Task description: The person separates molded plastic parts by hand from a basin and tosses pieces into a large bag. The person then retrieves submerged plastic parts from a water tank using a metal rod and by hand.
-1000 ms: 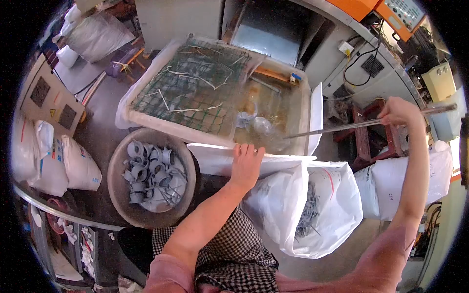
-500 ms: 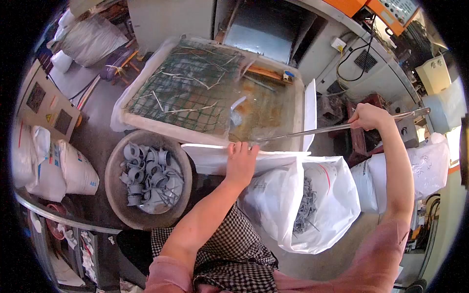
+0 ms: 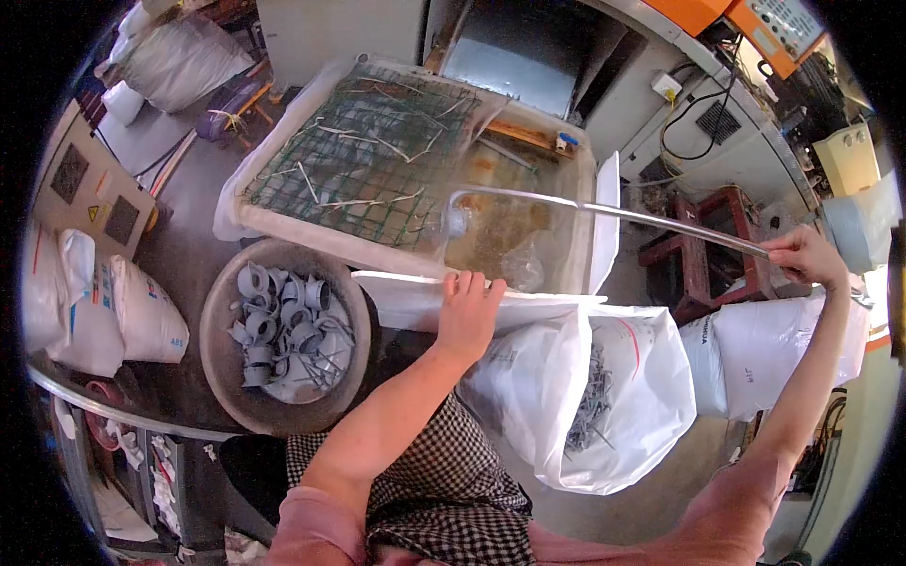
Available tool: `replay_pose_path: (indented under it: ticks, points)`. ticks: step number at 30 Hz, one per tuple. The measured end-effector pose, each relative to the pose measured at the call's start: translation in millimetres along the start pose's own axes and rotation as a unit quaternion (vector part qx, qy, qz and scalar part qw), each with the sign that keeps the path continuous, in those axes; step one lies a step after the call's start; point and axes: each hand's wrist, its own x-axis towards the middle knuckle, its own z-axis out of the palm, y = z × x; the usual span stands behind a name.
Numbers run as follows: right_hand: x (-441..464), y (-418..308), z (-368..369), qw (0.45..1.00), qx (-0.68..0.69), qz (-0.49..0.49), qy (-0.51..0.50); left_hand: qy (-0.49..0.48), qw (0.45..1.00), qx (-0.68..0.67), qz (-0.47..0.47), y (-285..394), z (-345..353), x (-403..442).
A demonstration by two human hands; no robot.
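Note:
My right hand point(image 3: 802, 257) is closed round one end of a long metal rod point(image 3: 651, 219), out to the right. The rod reaches leftward across a water tank point(image 3: 330, 236), and its bent, hooked tip is over the murky water. My left hand point(image 3: 469, 307) has its fingers curled over the top edge of a white board point(image 3: 406, 288) along the tank's near side. Green netting point(image 3: 363, 170) with pale strips on it covers the tank's left part. A clear plastic-looking piece point(image 3: 457, 222) is in the water near the hook.
A round tub point(image 3: 219, 354) with grey plastic pipe fittings point(image 3: 283, 321) stands at left. Before the board, a white sack point(image 3: 651, 406) holds thin grey scraps point(image 3: 593, 401). Full sacks point(image 3: 151, 316) line the left; a red metal frame point(image 3: 694, 250) stands right of the tank.
My right hand has moved right and slightly down, now gripping the rod's end rather than partway along it. The rod's tip has risen into view with its hook. My left hand stays put.

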Motion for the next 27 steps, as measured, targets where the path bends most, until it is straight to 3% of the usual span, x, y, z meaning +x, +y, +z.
replay_pose_path:
  ticks: [1,6,8,12,15,16,17,18,20,22,25,27]
  points:
    - [4.9,5.8,3.9,0.998,0.058,-0.022,-0.015,-0.011,1.000,0.008,-0.001,0.5,-1.0,0.4]
    - [108.9,2.4,104.4,0.982,0.054,-0.164,-0.082,-0.015,0.999,0.029,0.000,4.0,-2.8,-0.7]
    - [171.2,14.3,170.4,0.970,0.105,-0.182,-0.121,-0.018,0.999,0.035,-0.001,4.2,-1.4,-2.1]
    - [244.1,29.3,270.7,0.959,0.069,-0.187,-0.200,-0.025,1.000,0.015,0.003,5.3,-3.9,-2.1]
    - [288.9,38.5,315.9,0.934,-0.109,-0.217,-0.262,-0.036,0.999,0.005,0.002,5.6,-6.9,0.9]
    - [299.3,29.9,326.3,0.913,-0.208,-0.196,-0.292,-0.038,0.999,-0.011,0.004,6.9,-8.7,1.2]
    - [314.1,20.7,332.2,0.868,-0.308,-0.260,-0.291,-0.069,0.998,-0.002,0.000,7.3,-10.3,3.0]
    - [324.2,-0.4,332.2,0.810,-0.402,-0.319,-0.284,-0.071,0.997,-0.001,-0.004,7.2,-10.8,4.6]
    - [347.3,-74.4,340.8,0.831,-0.464,-0.220,-0.215,-0.078,0.997,-0.014,0.007,8.0,-10.9,4.7]
    - [391.9,-137.8,348.0,0.877,-0.380,-0.240,-0.168,-0.098,0.995,-0.006,-0.003,8.4,-8.9,5.9]
    - [458.1,-191.8,372.8,0.900,-0.344,-0.244,-0.112,-0.097,0.995,-0.006,-0.028,6.0,-7.1,7.7]
    - [500.4,-201.7,405.8,0.952,-0.222,-0.206,0.038,-0.101,0.994,-0.006,-0.042,3.6,-10.3,9.9]
